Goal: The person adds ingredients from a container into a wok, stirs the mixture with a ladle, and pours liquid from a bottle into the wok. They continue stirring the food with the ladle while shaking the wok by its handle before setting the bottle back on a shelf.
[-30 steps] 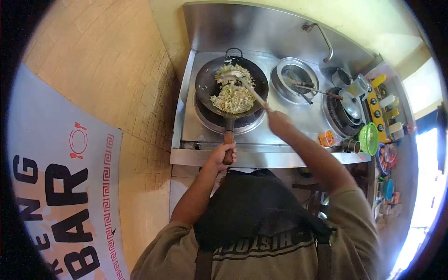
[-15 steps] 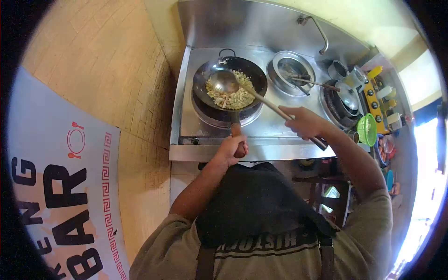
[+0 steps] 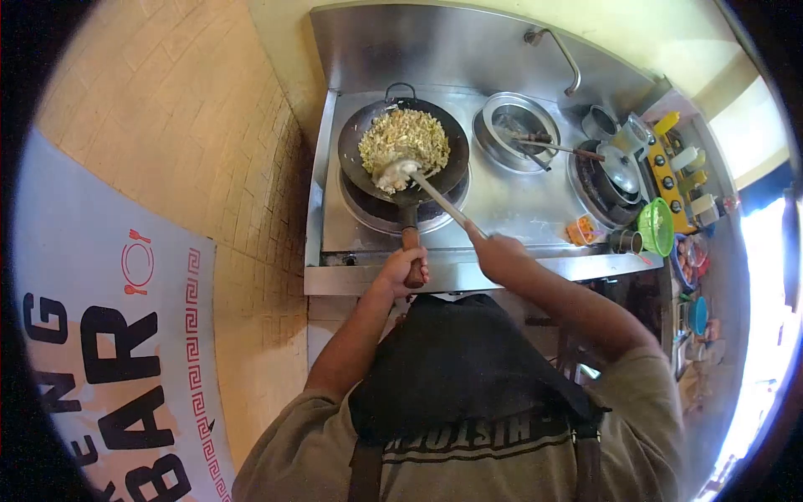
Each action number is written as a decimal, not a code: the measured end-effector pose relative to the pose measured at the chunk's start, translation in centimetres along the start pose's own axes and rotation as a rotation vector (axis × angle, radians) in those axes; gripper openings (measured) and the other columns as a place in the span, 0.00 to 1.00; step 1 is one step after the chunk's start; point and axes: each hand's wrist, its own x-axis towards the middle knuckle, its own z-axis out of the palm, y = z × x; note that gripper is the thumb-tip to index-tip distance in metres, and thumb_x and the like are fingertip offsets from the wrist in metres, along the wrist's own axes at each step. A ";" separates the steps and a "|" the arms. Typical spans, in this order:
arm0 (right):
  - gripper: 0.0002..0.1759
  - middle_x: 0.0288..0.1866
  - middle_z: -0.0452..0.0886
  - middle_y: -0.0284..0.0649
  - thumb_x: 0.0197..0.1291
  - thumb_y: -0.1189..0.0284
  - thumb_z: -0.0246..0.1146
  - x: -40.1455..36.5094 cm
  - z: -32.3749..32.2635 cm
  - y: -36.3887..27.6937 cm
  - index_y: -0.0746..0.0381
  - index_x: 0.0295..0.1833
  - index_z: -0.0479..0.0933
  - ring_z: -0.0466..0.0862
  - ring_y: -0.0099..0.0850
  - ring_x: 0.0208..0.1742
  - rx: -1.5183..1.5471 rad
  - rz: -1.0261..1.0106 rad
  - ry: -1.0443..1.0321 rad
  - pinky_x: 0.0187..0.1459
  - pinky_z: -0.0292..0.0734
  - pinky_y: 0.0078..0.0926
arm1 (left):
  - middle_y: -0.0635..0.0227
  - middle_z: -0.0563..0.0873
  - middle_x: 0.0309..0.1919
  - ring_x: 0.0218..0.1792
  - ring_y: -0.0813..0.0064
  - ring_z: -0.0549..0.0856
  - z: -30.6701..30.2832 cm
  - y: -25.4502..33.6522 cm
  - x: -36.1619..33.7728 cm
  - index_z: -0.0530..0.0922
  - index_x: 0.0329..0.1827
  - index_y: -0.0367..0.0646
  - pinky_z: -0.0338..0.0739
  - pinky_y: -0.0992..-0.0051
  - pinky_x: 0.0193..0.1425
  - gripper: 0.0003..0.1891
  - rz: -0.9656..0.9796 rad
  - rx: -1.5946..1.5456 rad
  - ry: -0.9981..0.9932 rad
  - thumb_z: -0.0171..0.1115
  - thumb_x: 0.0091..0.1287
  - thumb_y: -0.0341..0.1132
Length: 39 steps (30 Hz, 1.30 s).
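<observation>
A dark wok (image 3: 355, 134) sits over the left burner of the steel stove. Fried rice (image 3: 406, 138), yellowish with small bits in it, is heaped in the middle of the wok. My left hand (image 3: 403, 269) is wrapped round the wok's wooden handle (image 3: 411, 243) near the front edge of the stove. A long-handled ladle (image 3: 439, 197) is gripped in my right hand (image 3: 502, 255), to the right of the wok handle. The ladle's bowl rests in the near side of the rice, with some rice on it.
To the right stands a metal pot (image 3: 493, 142) with utensils across it. Farther right are a lidded pan (image 3: 619, 171), a green basket (image 3: 657, 230), an orange container (image 3: 583, 230) and several bottles. A faucet (image 3: 569, 63) curves from the backsplash, and a banner (image 3: 167, 293) hangs at left.
My right hand has moved left and nearer my body. The ladle's bowl has turned and come to the near side of the wok. The rice now lies heaped farther back.
</observation>
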 end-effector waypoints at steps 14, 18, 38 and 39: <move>0.36 0.45 0.77 0.49 0.58 0.77 0.54 -2.1 -9.2 9.1 0.44 0.73 0.57 0.83 0.41 0.38 -0.511 0.064 0.078 0.38 0.81 0.35 | 0.67 0.75 0.20 0.20 0.73 0.76 4.2 -0.3 -2.2 0.71 0.28 0.38 0.75 0.71 0.25 0.06 0.093 -0.065 -0.026 0.61 0.59 0.27; 0.35 0.43 0.80 0.59 0.54 0.76 0.52 4.9 -0.5 12.3 0.58 0.71 0.59 0.81 0.55 0.43 0.227 0.005 0.160 0.51 0.75 0.47 | 0.68 0.74 0.21 0.22 0.75 0.76 1.2 -1.1 0.0 0.71 0.31 0.39 0.75 0.71 0.25 0.06 0.101 -0.039 -0.095 0.60 0.60 0.27; 0.35 0.33 0.81 0.56 0.59 0.77 0.49 5.3 -3.1 4.5 0.60 0.73 0.51 0.83 0.51 0.33 -0.162 -0.021 -0.085 0.35 0.79 0.45 | 0.70 0.75 0.24 0.22 0.76 0.77 -1.2 -2.3 1.6 0.69 0.40 0.44 0.75 0.72 0.22 0.09 0.095 -0.081 -0.076 0.61 0.62 0.29; 0.33 0.32 0.81 0.56 0.60 0.78 0.48 6.3 -2.4 5.2 0.64 0.73 0.52 0.84 0.51 0.33 -0.085 -0.031 -0.014 0.36 0.79 0.46 | 0.70 0.75 0.24 0.22 0.76 0.78 -1.4 -2.4 1.9 0.69 0.40 0.44 0.75 0.72 0.22 0.09 0.100 -0.086 -0.091 0.61 0.62 0.29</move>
